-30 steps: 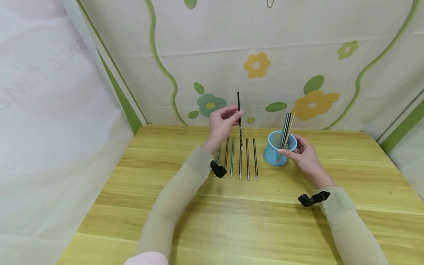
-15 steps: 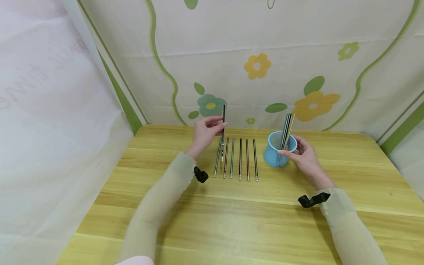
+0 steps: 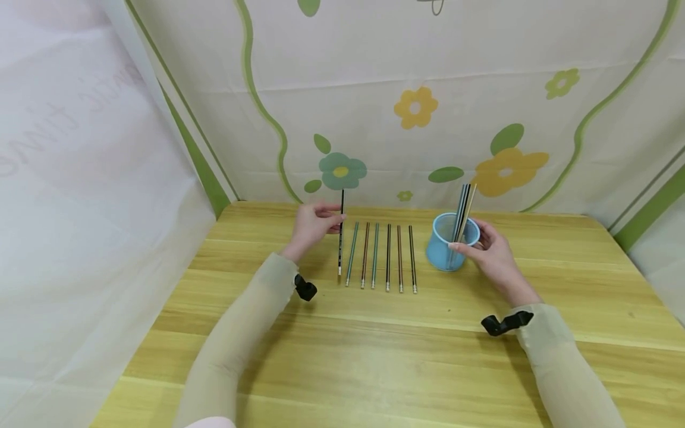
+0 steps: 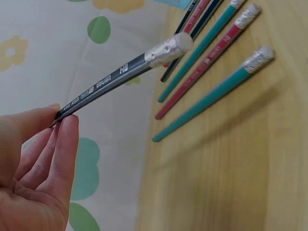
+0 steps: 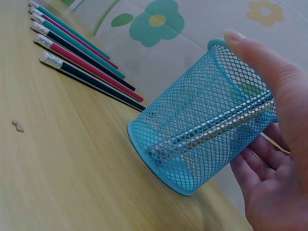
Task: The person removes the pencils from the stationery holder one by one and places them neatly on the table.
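Between thumb and fingertips my left hand [image 3: 313, 227] pinches a black pencil [image 3: 341, 246], its white eraser end pointing down toward me. In the left wrist view that eraser end stands clear of the wood. Just to its right lies a row of several pencils, starting with a teal pencil [image 3: 351, 255] and ending with a black pencil [image 3: 412, 258]; their erasers face me. My right hand [image 3: 497, 255] holds the blue mesh pen holder [image 3: 441, 255], thumb on the rim and fingers behind it. Several pencils [image 3: 463, 208] lean upright inside the holder.
A wooden table [image 3: 374, 351] carries everything, and its far edge meets a white curtain [image 3: 342, 107] with printed flowers. Another white cloth [image 3: 80, 238] hangs along the left side. A small dark mark [image 5: 18, 126] shows on the tabletop in the right wrist view.
My left hand has carried the black pencil leftward and lower, from above the row to beyond its left end. The right hand and pen holder have stayed put.
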